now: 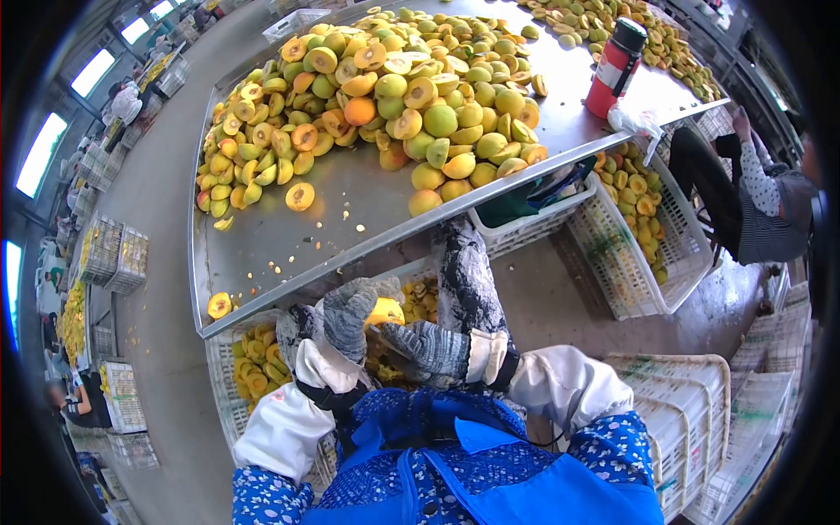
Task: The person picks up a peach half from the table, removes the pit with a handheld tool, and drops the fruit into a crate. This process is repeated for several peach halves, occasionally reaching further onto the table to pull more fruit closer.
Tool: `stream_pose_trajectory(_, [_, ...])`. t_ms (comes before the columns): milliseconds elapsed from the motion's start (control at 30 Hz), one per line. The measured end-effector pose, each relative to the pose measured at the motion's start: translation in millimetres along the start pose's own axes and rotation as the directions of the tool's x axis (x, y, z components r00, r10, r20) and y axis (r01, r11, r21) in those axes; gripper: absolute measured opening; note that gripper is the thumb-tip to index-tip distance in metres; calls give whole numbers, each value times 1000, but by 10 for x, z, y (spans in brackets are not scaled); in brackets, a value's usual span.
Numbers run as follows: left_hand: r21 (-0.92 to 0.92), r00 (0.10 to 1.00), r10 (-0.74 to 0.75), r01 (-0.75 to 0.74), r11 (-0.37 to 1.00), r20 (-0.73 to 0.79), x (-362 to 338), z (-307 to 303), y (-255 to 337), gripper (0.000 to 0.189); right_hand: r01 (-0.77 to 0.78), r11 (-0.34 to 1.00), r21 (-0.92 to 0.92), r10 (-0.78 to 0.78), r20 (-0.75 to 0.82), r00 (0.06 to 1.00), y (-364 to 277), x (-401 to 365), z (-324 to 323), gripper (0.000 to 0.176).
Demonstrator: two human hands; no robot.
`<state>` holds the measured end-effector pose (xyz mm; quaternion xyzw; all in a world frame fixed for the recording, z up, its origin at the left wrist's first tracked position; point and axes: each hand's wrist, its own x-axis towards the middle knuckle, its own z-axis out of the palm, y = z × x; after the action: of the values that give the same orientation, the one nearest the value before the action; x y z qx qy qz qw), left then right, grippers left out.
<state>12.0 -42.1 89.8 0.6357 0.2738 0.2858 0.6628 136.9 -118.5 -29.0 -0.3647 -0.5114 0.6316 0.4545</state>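
My left hand (347, 322), in a grey knitted glove, is closed around a yellow peach piece (386, 311) just below the table edge. Close against the same piece is my right hand (430, 352), in a matching glove with its fingers curled; whatever it grips is too small and covered to make out. Under my hands, a white plastic crate (220, 385) between my legs holds many peach halves (259, 360). On the metal table (350, 188) ahead lies a large heap of halved peaches (420, 96), some with stones showing.
One peach half (220, 304) lies at the table's near left corner. A red flask (615, 70) stands at the right. White crates (647, 262) flank me, one holding peaches. A seated person (761, 192) is at the right; more workers and crates line the far left.
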Motion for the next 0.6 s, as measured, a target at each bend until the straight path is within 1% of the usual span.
stream_pose_trajectory(67, [-76, 991, -32, 42, 996, 127, -29, -6, 110, 26, 242, 957, -162, -227, 107, 968, 141, 0, 19, 32])
stream_pose_trajectory(100, [-106, 982, -48, 68, 992, 182, -39, -9, 159, 27, 293, 956, 2, -292, 97, 952, 189, -2, 90, 32])
stream_pose_trajectory(133, [-141, 974, -62, 94, 986, 218, -49, 3, 189, 29, 309, 924, -224, -304, 59, 951, 133, -29, 92, 32])
stream_pose_trajectory(167, [-175, 971, -74, 116, 978, 229, -51, 15, 200, 30, 292, 849, -440, -315, 21, 949, 75, -57, 95, 32])
stream_pose_trajectory(200, [-210, 972, -84, 131, 969, 219, -63, 28, 179, 31, 218, 952, -213, -232, -42, 972, -26, -84, 184, 31])
stream_pose_trajectory(233, [-239, 977, -93, 138, 961, 190, -84, 39, 115, 33, 140, 990, 29, -137, -83, 987, -109, -106, 303, 31])
stream_pose_trajectory(267, [-258, 986, -90, 125, 958, 140, -101, 47, 20, 34, 78, 906, 417, -111, 57, 992, -68, -67, 301, 31])
stream_pose_trajectory(300, [-262, 994, -67, 88, 961, 86, -128, 14, -123, 36, -106, 615, 781, -83, 198, 977, -27, -28, 299, 30])
stream_pose_trajectory(333, [-262, 999, -44, 50, 964, 31, -155, -18, -268, 38, -303, 289, 908, -53, 332, 942, 15, 12, 297, 31])
stream_pose_trajectory(367, [-263, 1000, -20, 13, 965, -25, -194, -34, -367, 39, -242, 228, 943, 68, 232, 970, 103, 28, 450, 30])
stream_pose_trajectory(400, [-611, 993, -117, 110, 784, 29, -226, -53, -378, 40, -130, 398, 908, 26, 131, 991, 224, 23, 492, 27])
stream_pose_trajectory(433, [-858, 977, -181, 190, 478, 115, -251, -81, -366, 41, -12, 560, 829, -16, 26, 1000, 346, 17, 535, 24])
stream_pose_trajectory(467, [-965, 954, -202, 244, 96, 221, -287, -106, -354, 41, 96, 693, 715, -58, -78, 995, 384, 22, 574, 21])
stream_pose_trajectory(500, [-876, 968, -251, 96, 472, -29, -336, -83, -385, 40, 349, 911, 219, -306, -206, 929, 381, 35, 577, 23])
stream_pose_trajectory(533, [-784, 961, -258, 232, 576, 94, -183, -265, -699, 37, 373, 928, 8, -368, -145, 918, 354, -19, 563, 21])
stream_pose_trajectory(567, [-484, 963, -221, 121, 866, -154, -204, -269, -659, 35, 404, 890, -212, -428, -82, 900, 330, -74, 551, 19])
stream_pose_trajectory(600, [-142, 958, -97, 60, 988, -271, -245, -299, -639, 32, 436, 804, -404, -484, -19, 875, 306, -130, 541, 18])
